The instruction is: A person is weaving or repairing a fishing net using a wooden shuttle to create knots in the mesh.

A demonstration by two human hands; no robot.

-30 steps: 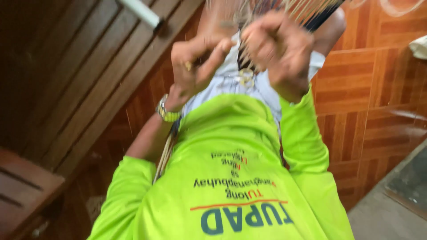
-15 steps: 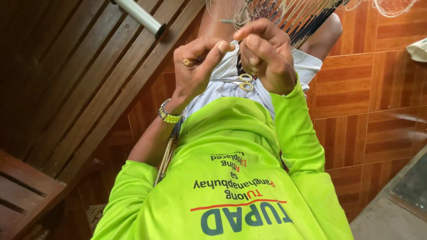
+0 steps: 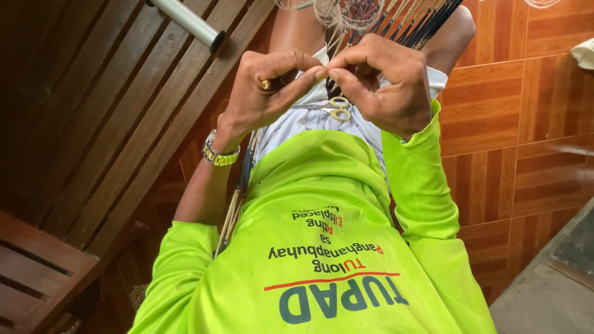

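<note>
You are sitting over a floor of reddish-brown tiles, with slatted dark wooden panelling running along your left. Your bright green long-sleeved shirt is filling the lower middle of the view, and a bundle of thin dark and pale strips is fanning out at the top edge, just beyond your hands. Your left hand (wearing a gold-toned wristwatch and a ring) and your right hand are meeting fingertip to fingertip, each pinching what seems to be a thin pale strand running up into the bundle. Small yellow-handled scissors are lying on your lap, just below the fingers.
</note>
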